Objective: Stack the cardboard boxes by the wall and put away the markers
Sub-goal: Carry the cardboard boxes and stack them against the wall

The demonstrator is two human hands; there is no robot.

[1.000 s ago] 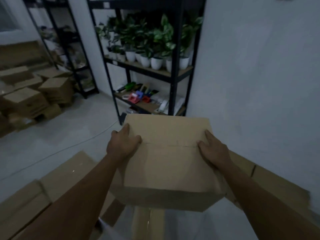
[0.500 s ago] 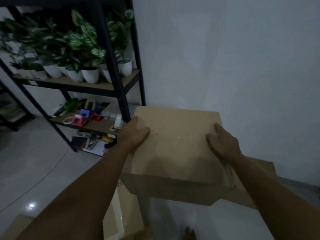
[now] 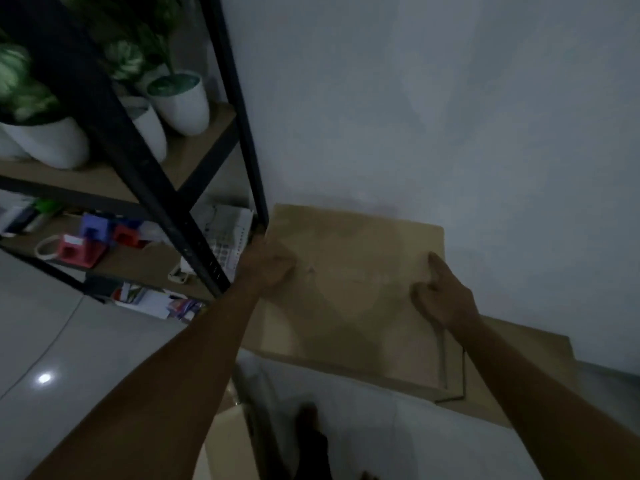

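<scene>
A plain brown cardboard box (image 3: 353, 292) sits low against the white wall, right beside the black shelf post. My left hand (image 3: 266, 263) grips its left top edge, close to the post. On the right top edge rests my right hand (image 3: 445, 296), thumb lying over the lid. Under and to the right of this box lies another cardboard box (image 3: 512, 368), of which only the top shows. No markers can be made out in this dim, blurred view.
A black metal shelf unit (image 3: 162, 209) stands at the left, holding white plant pots (image 3: 183, 102) above and red and blue tape dispensers (image 3: 79, 249) below. Another box corner (image 3: 228, 441) pokes in at the bottom, by the glossy floor (image 3: 45, 341).
The box has travelled forward and down toward the wall, ending beside the shelf post over the other box. My view has swung right and closer, and both hands have stayed on the box.
</scene>
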